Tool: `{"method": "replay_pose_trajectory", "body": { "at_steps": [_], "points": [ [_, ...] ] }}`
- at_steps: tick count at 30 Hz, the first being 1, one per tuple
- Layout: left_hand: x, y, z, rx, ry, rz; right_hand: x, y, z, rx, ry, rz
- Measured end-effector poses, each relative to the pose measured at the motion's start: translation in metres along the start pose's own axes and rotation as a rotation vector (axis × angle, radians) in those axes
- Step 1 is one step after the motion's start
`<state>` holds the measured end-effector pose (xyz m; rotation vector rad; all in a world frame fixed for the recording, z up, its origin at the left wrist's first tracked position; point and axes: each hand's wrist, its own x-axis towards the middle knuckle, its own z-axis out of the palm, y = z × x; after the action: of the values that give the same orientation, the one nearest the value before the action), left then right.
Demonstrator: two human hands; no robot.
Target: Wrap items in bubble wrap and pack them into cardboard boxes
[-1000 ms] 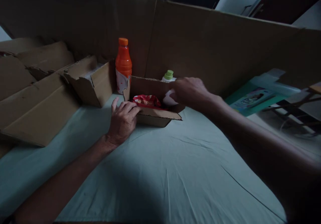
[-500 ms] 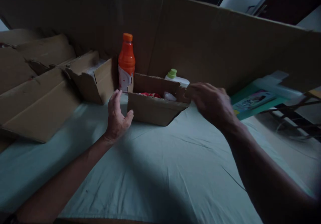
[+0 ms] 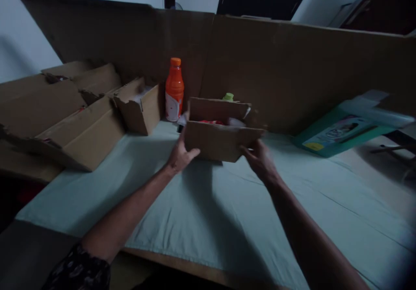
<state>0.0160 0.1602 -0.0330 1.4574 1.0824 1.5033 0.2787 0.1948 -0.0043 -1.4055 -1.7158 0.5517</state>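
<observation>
An open-topped cardboard box [image 3: 218, 142] is gripped at both ends, its base seeming to sit just off the cloth. My left hand [image 3: 182, 153] closes on its left end, thumb across the front face. On the other end, my right hand [image 3: 259, 158] holds the lower right corner, thumb at the front. Inside lie something red [image 3: 211, 122] and a pale, whitish item [image 3: 236, 122], both too hidden to name. Behind the box, a green cap [image 3: 228, 96] shows over its back wall. Left of it stands an orange bottle [image 3: 174, 91] with a white label.
Several cardboard boxes [image 3: 78, 138] crowd the left side, with a smaller box [image 3: 147, 112] beside the bottle. A jug of green liquid [image 3: 341, 130] leans at the right. A tall cardboard panel [image 3: 276, 65] borders the back of the cloth-covered table [image 3: 156, 220].
Both hands have come in and taken hold of the box, which seems lifted slightly. It now covers most of the green-capped bottle. The head view has shifted and shows more wall.
</observation>
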Motion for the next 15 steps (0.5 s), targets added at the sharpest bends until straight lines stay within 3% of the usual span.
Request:
{"method": "replay_pose_trajectory", "body": {
  "at_steps": [4,7,10,15],
  "points": [
    [-0.034,0.031,0.027,-0.057,-0.036,-0.015,-0.043,-0.005,-0.047,-0.072,0.109,0.045],
    [-0.07,0.042,0.013,-0.059,0.072,-0.085,-0.065,-0.014,-0.035,-0.031,0.037,0.077],
    [-0.11,0.045,-0.025,-0.02,0.254,-0.153,-0.063,-0.03,0.014,0.104,-0.116,0.01],
    [-0.165,0.045,-0.091,0.133,0.589,-0.27,-0.025,-0.081,0.135,0.293,-0.44,-0.195]
  ]
}}
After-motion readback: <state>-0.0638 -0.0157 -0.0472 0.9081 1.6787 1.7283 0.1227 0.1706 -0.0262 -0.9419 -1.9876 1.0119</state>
